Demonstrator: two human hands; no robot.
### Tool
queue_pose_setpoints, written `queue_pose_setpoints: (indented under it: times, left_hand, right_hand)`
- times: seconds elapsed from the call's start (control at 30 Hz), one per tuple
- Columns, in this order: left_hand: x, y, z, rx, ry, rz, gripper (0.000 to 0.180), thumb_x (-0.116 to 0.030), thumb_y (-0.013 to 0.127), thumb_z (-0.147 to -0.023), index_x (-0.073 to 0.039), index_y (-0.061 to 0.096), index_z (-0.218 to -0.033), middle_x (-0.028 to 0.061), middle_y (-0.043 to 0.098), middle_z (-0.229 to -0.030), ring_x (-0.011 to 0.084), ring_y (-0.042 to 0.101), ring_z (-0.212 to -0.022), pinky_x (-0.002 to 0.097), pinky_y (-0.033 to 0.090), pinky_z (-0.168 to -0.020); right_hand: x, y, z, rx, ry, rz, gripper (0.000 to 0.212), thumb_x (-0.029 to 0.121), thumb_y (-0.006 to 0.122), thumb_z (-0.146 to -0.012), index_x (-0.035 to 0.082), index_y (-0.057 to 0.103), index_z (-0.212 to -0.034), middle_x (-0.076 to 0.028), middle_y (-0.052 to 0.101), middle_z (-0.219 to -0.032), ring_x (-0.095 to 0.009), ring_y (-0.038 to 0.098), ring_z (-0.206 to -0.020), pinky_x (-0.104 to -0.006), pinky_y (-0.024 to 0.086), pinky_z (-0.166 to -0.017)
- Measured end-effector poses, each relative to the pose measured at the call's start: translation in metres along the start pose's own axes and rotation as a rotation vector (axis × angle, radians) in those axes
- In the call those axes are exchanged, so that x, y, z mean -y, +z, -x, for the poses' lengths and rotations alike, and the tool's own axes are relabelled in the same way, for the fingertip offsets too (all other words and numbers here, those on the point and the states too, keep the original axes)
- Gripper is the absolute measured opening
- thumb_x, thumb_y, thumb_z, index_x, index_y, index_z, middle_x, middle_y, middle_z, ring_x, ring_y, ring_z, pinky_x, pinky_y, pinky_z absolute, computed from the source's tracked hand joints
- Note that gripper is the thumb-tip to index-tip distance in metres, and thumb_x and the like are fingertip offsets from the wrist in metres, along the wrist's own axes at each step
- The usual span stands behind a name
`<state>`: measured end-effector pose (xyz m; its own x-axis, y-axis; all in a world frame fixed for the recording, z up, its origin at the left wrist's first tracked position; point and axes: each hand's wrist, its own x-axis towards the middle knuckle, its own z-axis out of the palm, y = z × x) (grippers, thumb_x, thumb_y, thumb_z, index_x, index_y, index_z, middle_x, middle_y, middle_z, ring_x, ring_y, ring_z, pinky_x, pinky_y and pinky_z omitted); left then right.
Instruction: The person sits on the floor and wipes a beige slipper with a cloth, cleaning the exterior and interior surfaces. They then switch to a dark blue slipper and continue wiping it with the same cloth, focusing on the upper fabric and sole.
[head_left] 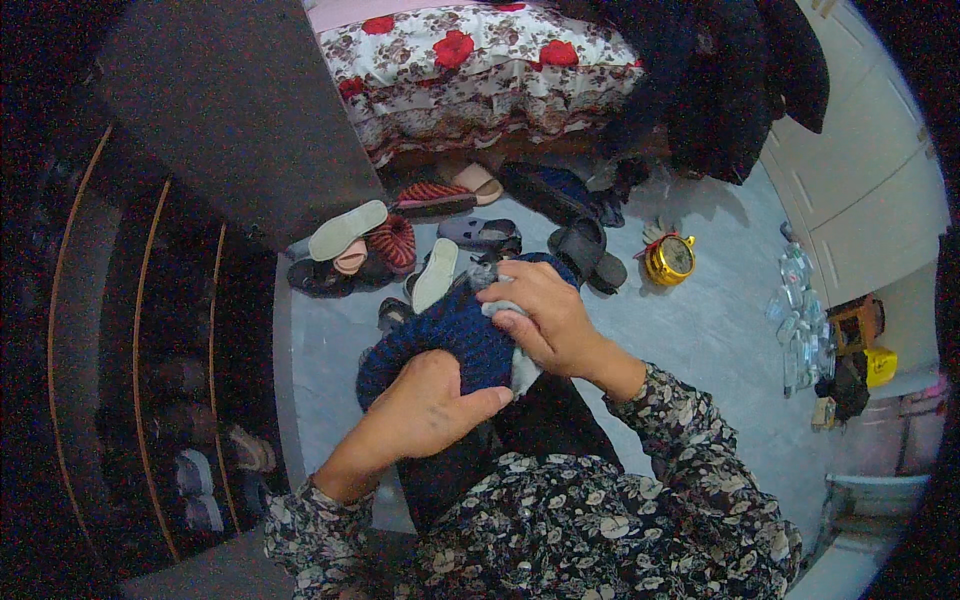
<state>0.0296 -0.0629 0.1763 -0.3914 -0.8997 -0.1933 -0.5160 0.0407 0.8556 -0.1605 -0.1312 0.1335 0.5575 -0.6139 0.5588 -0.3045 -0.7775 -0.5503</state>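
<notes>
A dark blue knitted slipper [440, 325] is held above my lap, lying at a slant. My left hand [425, 400] grips its near side, with the thumb stretched towards the right; the fingers under it are hidden. Pressed against its far right part is my right hand [545, 315], its fingers curled round a crumpled pale cloth [505, 308]. More whitish material [524, 372] shows below that hand, beside my left thumb; I cannot tell if it is the same cloth.
Several slippers and shoes lie ahead, among them a pale upturned slipper [347, 230] and red striped slippers [392, 243]. A yellow round container [669, 260] stands to the right. Clear plastic bottles [797, 315] line the right side. Shoe shelves [170, 400] fill the left; a flowered bed cover [480, 75] hangs beyond.
</notes>
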Motion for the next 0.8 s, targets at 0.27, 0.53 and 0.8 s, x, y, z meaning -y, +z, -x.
queue_pose_setpoints:
  times: [0.27,0.53,0.8]
  left_hand:
    - [-0.009,-0.005,-0.002,0.030,-0.091,-0.070,0.049,-0.036,0.068,-0.074,0.007,0.051,-0.060,0.0233,0.050,-0.055,0.0337,0.055,-0.052,0.0414,0.043,-0.053]
    - [0.013,0.001,-0.004,0.032,-0.033,-0.068,0.047,-0.037,0.067,-0.075,0.007,0.055,-0.066,0.0239,0.051,-0.058,0.0370,0.056,-0.057,0.0421,0.044,-0.057]
    - [0.010,0.004,0.003,0.003,0.049,-0.024,0.040,-0.035,0.066,-0.076,0.005,0.057,-0.079,0.0230,0.055,-0.066,0.0381,0.058,-0.067,0.0421,0.046,-0.064]
  right_hand:
    - [-0.034,-0.002,0.019,-0.102,0.131,0.162,0.020,0.020,0.055,-0.087,0.007,0.061,-0.101,-0.016,0.058,-0.105,-0.035,0.050,-0.108,-0.0428,0.039,-0.088]
    - [-0.048,0.003,0.034,-0.229,0.303,0.067,0.021,0.019,0.059,-0.084,0.009,0.062,-0.103,-0.017,0.060,-0.106,-0.037,0.050,-0.111,-0.0436,0.038,-0.092]
    - [-0.025,-0.007,0.018,-0.028,0.157,0.014,0.019,0.013,0.058,-0.083,0.006,0.063,-0.100,-0.018,0.060,-0.106,-0.036,0.049,-0.115,-0.0399,0.040,-0.093]
